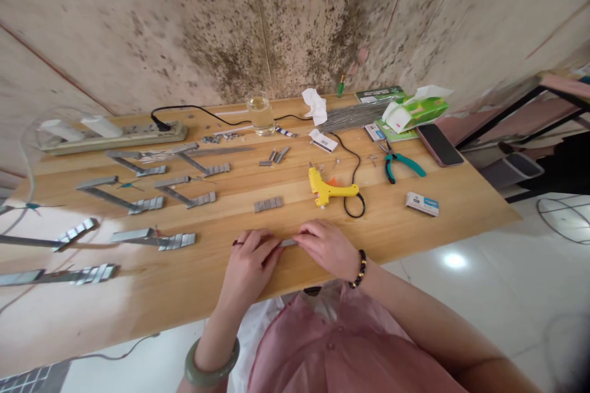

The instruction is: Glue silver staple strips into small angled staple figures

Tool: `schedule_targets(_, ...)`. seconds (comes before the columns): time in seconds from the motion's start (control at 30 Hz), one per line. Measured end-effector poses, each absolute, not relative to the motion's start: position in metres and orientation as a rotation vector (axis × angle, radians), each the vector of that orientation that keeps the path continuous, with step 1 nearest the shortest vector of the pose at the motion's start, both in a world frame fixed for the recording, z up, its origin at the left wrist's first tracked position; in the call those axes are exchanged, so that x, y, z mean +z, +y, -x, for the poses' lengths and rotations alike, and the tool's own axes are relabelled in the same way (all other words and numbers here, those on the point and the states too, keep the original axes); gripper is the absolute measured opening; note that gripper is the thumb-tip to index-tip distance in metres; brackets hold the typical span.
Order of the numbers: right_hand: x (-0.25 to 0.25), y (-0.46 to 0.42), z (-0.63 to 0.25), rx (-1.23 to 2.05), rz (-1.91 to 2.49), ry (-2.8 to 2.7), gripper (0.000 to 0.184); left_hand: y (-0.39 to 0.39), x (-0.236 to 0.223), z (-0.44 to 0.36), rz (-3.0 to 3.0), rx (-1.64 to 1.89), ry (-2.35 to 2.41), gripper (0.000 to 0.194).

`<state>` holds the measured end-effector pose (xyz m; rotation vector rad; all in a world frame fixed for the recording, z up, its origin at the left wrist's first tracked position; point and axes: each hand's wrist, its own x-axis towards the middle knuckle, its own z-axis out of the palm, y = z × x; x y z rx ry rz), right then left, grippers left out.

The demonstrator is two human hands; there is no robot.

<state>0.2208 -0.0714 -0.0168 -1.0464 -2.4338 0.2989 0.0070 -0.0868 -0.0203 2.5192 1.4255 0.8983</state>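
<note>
A short grey metallic strip (289, 242), like a stick of staples, lies between my hands close to the table's front edge. My left hand (251, 261) pinches its left end with thumb and fingers. At the other end, the fingers of my right hand (328, 249) are closed on it. Just beyond them lies a flat row of joined grey pieces (268, 204). A yellow glue gun (325, 187) rests on its side past my right hand. Several loose grey strips (279, 155) are farther back.
Angled grey assemblies (177, 241) spread over the left side. A power strip (152, 134) and a glass of liquid (260, 113) stand along the back. To the right are pliers (405, 163), a small box (422, 204), a phone (440, 145), thin wires (353, 116) and a tissue pack (417, 112).
</note>
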Motion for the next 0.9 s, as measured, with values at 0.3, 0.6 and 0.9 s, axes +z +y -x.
schedule_targets(0.3, -0.018, -0.071, -0.22, 0.305, 1.058, -2.425, 0.016, -0.087, -0.021, -0.008, -2.515, 0.896, 1.463, 0.017)
schedule_targets(0.6, -0.016, -0.071, -0.219, 0.309, 1.08, -2.434, 0.017, -0.087, -0.021, -0.008, -2.527, 0.858, 1.468, 0.017)
schedule_targets(0.9, -0.011, -0.071, -0.232, 0.402, 1.033, -2.367, 0.024, -0.086, -0.017, -0.008, -2.547, 0.793, 1.466, 0.016)
